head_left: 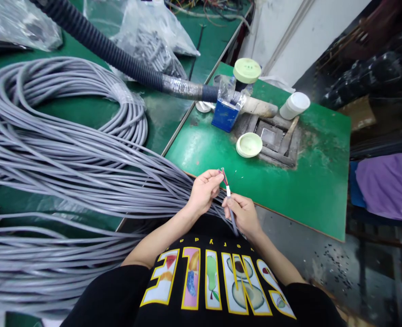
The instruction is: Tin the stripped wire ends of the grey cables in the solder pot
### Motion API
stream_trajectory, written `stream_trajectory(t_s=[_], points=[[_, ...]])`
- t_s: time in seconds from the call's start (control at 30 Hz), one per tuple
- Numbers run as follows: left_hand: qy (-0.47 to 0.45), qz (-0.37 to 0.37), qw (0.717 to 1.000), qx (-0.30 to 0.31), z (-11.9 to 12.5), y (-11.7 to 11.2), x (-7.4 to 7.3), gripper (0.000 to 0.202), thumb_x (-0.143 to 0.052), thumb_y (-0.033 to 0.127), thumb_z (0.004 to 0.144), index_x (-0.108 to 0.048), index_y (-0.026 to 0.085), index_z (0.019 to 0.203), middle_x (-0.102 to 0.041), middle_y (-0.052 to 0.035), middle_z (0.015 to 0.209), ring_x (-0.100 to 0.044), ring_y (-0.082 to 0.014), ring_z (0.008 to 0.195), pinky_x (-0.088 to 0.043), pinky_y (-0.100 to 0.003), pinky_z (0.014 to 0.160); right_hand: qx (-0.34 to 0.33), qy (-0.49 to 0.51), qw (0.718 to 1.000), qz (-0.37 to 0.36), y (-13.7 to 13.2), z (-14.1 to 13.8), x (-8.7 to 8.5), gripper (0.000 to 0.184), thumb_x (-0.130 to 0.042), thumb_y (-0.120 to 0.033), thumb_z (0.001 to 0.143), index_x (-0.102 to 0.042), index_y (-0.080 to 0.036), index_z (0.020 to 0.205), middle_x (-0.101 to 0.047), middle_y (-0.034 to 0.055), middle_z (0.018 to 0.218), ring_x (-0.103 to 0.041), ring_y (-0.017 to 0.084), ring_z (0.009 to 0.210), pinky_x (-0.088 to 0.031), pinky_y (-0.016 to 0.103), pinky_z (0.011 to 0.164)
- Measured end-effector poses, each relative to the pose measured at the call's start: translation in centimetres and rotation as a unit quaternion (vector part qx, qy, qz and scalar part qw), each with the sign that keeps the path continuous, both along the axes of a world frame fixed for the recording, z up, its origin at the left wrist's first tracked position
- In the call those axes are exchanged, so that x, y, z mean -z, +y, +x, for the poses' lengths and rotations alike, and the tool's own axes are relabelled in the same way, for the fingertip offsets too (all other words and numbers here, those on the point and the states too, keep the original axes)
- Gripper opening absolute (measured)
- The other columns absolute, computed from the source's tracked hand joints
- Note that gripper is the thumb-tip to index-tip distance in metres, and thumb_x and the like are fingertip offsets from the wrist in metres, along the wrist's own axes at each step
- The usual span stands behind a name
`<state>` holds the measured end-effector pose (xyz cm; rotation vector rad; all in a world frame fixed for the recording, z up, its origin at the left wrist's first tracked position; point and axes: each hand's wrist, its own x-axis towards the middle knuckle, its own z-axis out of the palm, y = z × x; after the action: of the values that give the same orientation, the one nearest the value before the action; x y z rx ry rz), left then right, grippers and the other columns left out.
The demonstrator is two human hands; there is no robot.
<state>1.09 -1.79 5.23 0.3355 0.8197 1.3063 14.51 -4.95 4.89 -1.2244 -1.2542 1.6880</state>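
Thin coloured wires, red and dark ones among them, fan out of the end of a grey cable. A white sleeve surrounds the cable where the wires come out. My left hand pinches the wires near their tips between thumb and fingers. Just below the sleeve, my right hand is closed around the grey cable. Both hands are in front of my body at the near edge of the green table. Behind my left hand runs a thick bundle of grey cables.
A black corrugated hose crosses to a blue box on the green table. Nearby are a shallow pale-green dish, a white jar and a soiled square metal pot. Plastic bags lie at the back. A person in purple is at right.
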Motion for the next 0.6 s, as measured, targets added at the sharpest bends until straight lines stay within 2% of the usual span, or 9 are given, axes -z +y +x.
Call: stream_trajectory(t_s=[0.6], points=[[-0.013, -0.011, 1.000, -0.003, -0.23, -0.18, 0.17, 0.027, -0.076, 0.031, 0.066, -0.055, 0.014, 0.069, -0.033, 0.0113, 0.037, -0.021, -0.0007, 0.032, -0.013, -0.016, 0.035, 0.005, 0.027, 0.999, -0.036, -0.06, -0.20, 0.55, 0.030, -0.058, -0.043, 0.082, -0.062, -0.016, 0.069, -0.053, -0.0036, 0.044, -0.038, 0.006, 0.037, -0.027, 0.020, 0.040]])
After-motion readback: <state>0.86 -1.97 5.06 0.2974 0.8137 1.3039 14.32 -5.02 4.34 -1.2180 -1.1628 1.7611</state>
